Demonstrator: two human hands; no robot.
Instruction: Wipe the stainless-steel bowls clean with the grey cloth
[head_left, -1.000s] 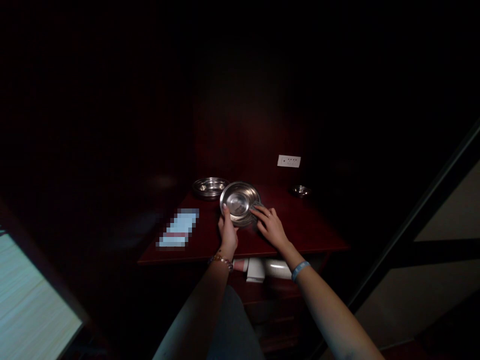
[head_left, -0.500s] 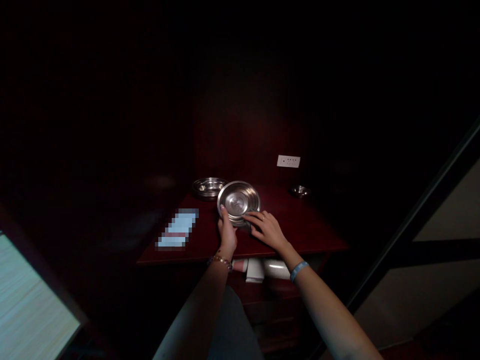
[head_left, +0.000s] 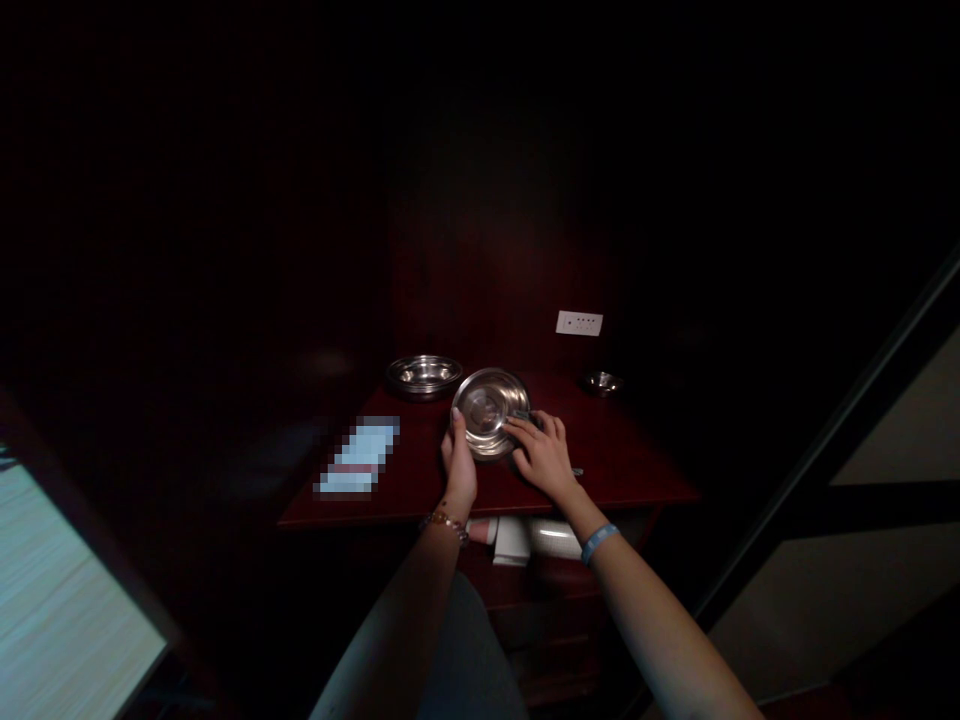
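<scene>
A shiny stainless steel bowl (head_left: 480,412) is tilted toward me above the dark red tabletop. My left hand (head_left: 459,465) grips its lower left edge, thumb over the rim and the other fingers behind. At the bowl's right side, my right hand (head_left: 544,450) is closed on a small grey cloth-like piece (head_left: 523,416), pressed to the rim with fingertips reaching inside. Most of this piece is hidden by the fingers. Behind the bowl to the left rest stacked steel bowls (head_left: 424,376).
A smaller steel bowl (head_left: 602,383) stands at the back right, below a white wall socket (head_left: 579,323). A blurred-out pale rectangle (head_left: 358,456) lies on the left of the tabletop (head_left: 630,470). White items (head_left: 512,540) sit on a shelf underneath. Dark walls enclose both sides.
The bowl has shifted slightly right and turned in my left hand. My right hand has moved a little right and up along the rim, with the grey piece showing more now.
</scene>
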